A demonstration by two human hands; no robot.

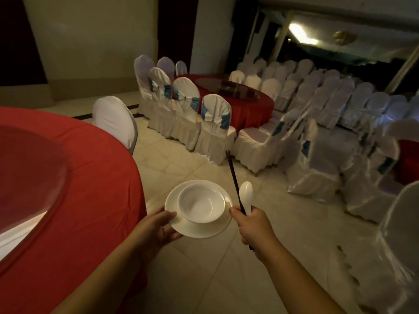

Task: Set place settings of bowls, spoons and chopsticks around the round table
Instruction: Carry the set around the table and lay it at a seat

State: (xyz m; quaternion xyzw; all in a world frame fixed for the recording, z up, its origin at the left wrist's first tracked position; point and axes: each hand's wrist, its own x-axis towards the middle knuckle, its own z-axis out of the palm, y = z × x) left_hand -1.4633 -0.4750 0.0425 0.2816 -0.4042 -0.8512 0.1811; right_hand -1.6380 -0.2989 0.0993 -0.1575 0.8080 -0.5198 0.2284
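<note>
- Head-cam view, dim banquet hall, looking down at two bare forearms over pale tiled floor (204,279).
- Left hand (156,230) at lower centre, thumb on top of rim, fingers curled beneath, gripping a white plate (197,230) held roughly level.
- White bowl (201,203) sitting upright on plate, empty, mouth up.
- Right hand (254,225) just beside plate, closed in a fist round dark chopsticks (234,180) and a white spoon (246,194) together.
- Chopsticks: long axis running up and slightly left in view, far end pointing away from body toward covered chairs; short stub poking out below fist. Two sticks lying tight together, prob. a pair, hard to separate in low light.
- Spoon: handle hidden in fist, scoop end up, axis near parallel w/ chopsticks, touching or just beside them.
- Round table w/ red cloth (90,177) at left, glass turntable (29,177) on it; plate hovering off table edge, over floor, not yet set down.
- White-covered chair (113,121) just beyond table; second red table (244,105) and rows of chairs well apart, in bkgd.
- Step in hand, as judged: carrying one setting to a seat.
- To do well: keep plate flat so bowl stays put; land plate near table edge first, then free up to lay spoon and chopsticks beside it, tips away from seat.
</note>
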